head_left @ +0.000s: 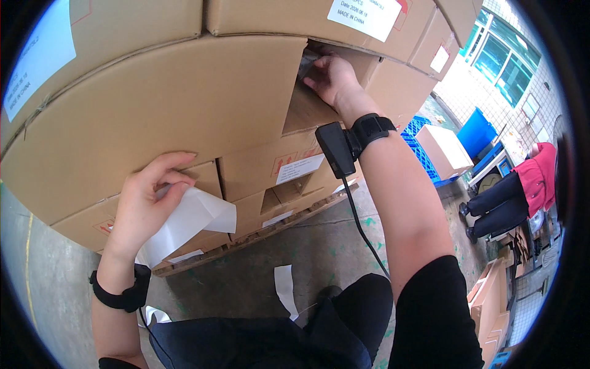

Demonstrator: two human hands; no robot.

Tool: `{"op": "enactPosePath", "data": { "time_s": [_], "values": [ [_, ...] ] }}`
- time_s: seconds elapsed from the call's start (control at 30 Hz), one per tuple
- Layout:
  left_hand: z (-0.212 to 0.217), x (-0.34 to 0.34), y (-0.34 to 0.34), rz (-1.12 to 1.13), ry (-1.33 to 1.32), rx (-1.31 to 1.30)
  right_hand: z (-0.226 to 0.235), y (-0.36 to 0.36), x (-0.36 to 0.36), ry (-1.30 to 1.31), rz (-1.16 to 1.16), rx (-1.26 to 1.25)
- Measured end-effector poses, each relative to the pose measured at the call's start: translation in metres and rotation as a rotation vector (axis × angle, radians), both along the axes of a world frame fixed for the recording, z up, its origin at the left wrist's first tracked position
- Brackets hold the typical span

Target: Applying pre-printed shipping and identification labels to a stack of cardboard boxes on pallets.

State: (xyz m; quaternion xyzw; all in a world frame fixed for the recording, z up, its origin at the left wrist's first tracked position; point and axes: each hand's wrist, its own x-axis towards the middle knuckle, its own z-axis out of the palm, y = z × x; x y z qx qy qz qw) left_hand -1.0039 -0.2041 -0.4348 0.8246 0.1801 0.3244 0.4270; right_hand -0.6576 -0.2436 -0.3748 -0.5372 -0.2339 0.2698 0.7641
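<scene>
My left hand [153, 194] is closed, pinching a curled white paper strip [200, 215] that hangs down in front of the stacked cardboard boxes. Its fingers lie close to the face of a large box [184, 111]. My right hand [335, 77] reaches into a dark gap [307, 114] between boxes, at the right edge of that large box. Its fingers are curled around or against a greyish, shiny piece [309, 60], which shadow and the fingers partly hide. A black strap with a wired device sits on each wrist.
The boxes stand on a wooden pallet [264, 232]. Another white strip [284, 289] lies on the floor by my feet. To the right are a blue crate [416, 147], an open carton [444, 150], a blue bin [477, 132] and a person in red [533, 178].
</scene>
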Motion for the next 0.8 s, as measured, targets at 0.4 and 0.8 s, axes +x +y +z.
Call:
{"op": "enactPosePath", "data": {
  "time_s": [0.4,0.8],
  "values": [
    [0.0,0.001,0.0,-0.002,-0.006,-0.007,-0.012,-0.02,-0.004,0.0,0.051,0.107],
    [-0.004,0.006,0.003,0.005,0.002,-0.004,-0.034,0.045,0.05,-0.29,0.053,-0.223]
  ]
}}
